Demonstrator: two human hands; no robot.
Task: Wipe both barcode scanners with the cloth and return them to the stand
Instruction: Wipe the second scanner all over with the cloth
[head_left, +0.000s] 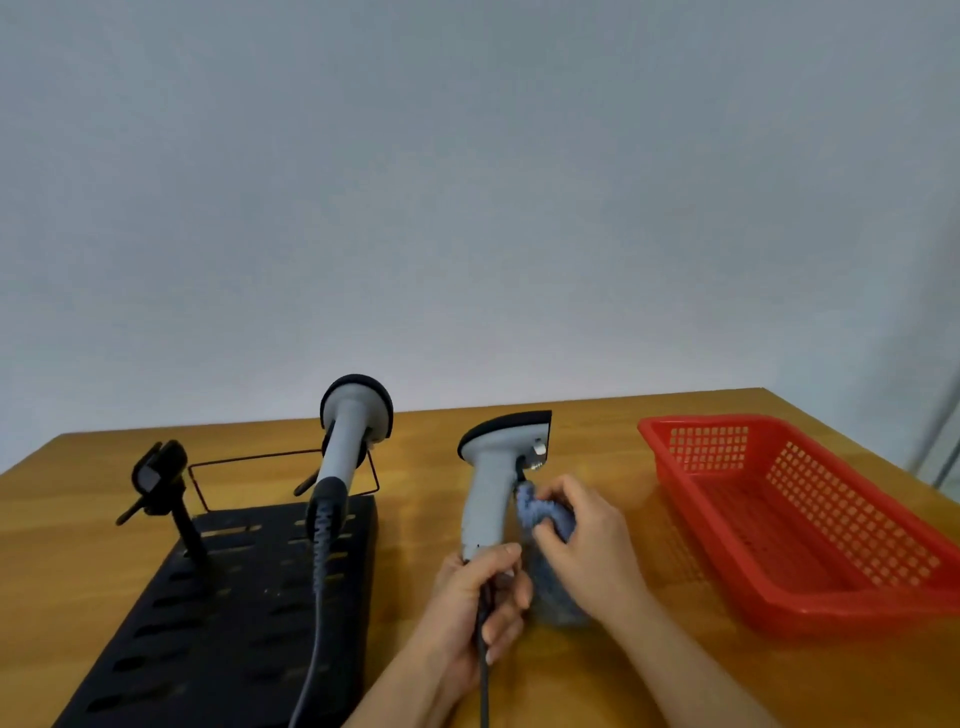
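My left hand (480, 603) grips the lower handle and cable end of a grey barcode scanner (493, 467), holding it upright above the table. My right hand (587, 535) presses a bunched blue cloth (545, 514) against the right side of that handle, just below the trigger. A second grey scanner (348, 441) rests in a holder on the black stand (234, 597), its dark cable trailing toward me. The stand's left holder (158, 475) is a black clip on a short post with nothing in it.
A red plastic mesh basket (810, 597) sits at the right of the wooden table (78, 545). A thin wire frame (244, 462) rises behind the stand. A pale wall stands behind the table's far edge.
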